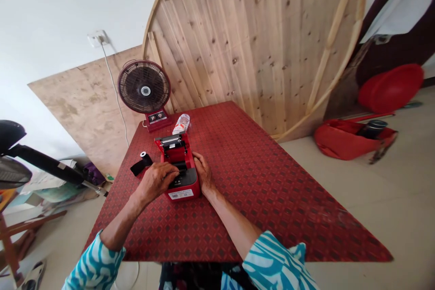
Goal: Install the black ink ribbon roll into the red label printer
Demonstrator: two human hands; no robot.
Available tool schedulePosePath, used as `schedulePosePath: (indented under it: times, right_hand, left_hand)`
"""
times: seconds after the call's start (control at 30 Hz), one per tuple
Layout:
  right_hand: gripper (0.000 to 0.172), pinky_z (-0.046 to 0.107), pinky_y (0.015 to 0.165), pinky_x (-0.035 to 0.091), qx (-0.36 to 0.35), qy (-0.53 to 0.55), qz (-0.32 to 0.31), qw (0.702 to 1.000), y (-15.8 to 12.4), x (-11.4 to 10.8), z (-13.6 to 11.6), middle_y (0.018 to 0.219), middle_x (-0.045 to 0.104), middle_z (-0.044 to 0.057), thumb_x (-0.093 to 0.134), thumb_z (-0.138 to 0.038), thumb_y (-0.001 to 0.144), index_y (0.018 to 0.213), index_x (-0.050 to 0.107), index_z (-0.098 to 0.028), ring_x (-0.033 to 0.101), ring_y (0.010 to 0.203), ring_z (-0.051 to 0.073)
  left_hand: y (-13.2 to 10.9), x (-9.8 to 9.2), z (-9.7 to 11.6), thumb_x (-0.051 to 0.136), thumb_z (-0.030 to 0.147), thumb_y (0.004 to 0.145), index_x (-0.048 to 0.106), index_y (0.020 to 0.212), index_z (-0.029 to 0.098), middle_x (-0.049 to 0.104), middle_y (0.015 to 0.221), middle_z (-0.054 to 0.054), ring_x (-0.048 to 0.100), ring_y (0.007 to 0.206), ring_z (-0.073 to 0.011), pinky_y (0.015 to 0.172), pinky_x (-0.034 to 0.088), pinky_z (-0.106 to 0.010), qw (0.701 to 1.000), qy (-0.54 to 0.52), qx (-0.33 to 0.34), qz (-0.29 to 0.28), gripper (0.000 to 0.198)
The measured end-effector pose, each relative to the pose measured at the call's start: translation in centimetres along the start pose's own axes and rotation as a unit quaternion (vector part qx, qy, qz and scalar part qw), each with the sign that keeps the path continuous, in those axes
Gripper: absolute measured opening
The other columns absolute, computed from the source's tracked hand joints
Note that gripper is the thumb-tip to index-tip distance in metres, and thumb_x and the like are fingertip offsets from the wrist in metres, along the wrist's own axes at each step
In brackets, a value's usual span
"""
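Well, the left hand [157,181] and right hand [203,173] both lie on a red printer [181,179] near the middle of the table [272,190], its lid [171,142] raised at the far end. The left fingers [171,173] curl down over the dark front in a narrow bunch, and whether they pinch anything is hidden. The right fingers [199,161] lie close together on the printer's edge, holding nothing that shows. A black roll [143,161] with a white core sits just left of the printer, its loose tail flopping toward the table. That is the likeliest trouble: a nudge from the left wrist could knock it away or unspool it, and heavy pressure might strain the raised lid. Beyond lie a plastic bottle [181,124] and a fan [144,87] on the table's red patterned cover. A round wooden board [251,45] leans behind them — a red basin [390,88] and red bag [350,140] sit off to the right on the tiled floor [356,199].
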State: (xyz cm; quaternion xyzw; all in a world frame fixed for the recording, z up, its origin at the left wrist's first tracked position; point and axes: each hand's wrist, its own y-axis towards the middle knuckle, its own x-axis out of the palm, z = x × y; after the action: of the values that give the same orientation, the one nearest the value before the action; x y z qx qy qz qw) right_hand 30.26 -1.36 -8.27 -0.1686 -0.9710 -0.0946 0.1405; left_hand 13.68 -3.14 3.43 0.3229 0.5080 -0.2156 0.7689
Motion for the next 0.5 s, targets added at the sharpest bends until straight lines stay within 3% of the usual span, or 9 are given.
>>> schedulePosePath:
  times: [0.23, 0.4, 0.5]
  right_hand:
    - [0.037, 0.038, 0.103, 0.038, -0.004, 0.010, -0.007, 1.000, -0.1, 0.0, -0.2, 0.116, 0.067, 0.003, 0.050, -0.046, 0.082, 0.108, 0.066, -0.025, 0.057, 0.114, 0.022]
    - [0.037, 0.037, 0.103, 0.039, -0.007, 0.011, -0.009, 1.000, -0.1, -0.2, 0.5, 0.118, 0.066, 0.003, 0.051, -0.047, 0.083, 0.110, 0.065, -0.026, 0.056, 0.115, 0.022]
    - [0.042, 0.038, 0.100, 0.041, 0.019, 0.008, -0.004, 1.000, 1.6, -0.1, 1.0, 0.122, 0.065, 0.003, 0.051, -0.051, 0.082, 0.115, 0.063, -0.027, 0.058, 0.113, 0.022]
  left_hand:
    - [-2.4, 0.7, 1.7, 0.042, 0.027, 0.097, 0.067, 0.090, 0.022, 0.072, 0.091, -0.004, 0.064, 0.085, -0.0152, 0.091, 0.044, -0.035, 0.992, 0.076, 0.086, 0.058, 0.027]
    - [-3.6, 1.6, 2.2, 0.047, 0.024, 0.095, 0.067, 0.096, 0.025, 0.073, 0.096, -0.003, 0.065, 0.089, -0.0155, 0.095, 0.043, -0.038, 0.984, 0.100, 0.103, 0.101, 0.020]
    - [-4.0, 2.2, 2.2, 0.049, 0.021, 0.094, 0.066, 0.096, 0.024, 0.072, 0.095, -0.003, 0.065, 0.088, -0.0160, 0.093, 0.043, -0.038, 0.979, 0.105, 0.112, 0.136, 0.018]
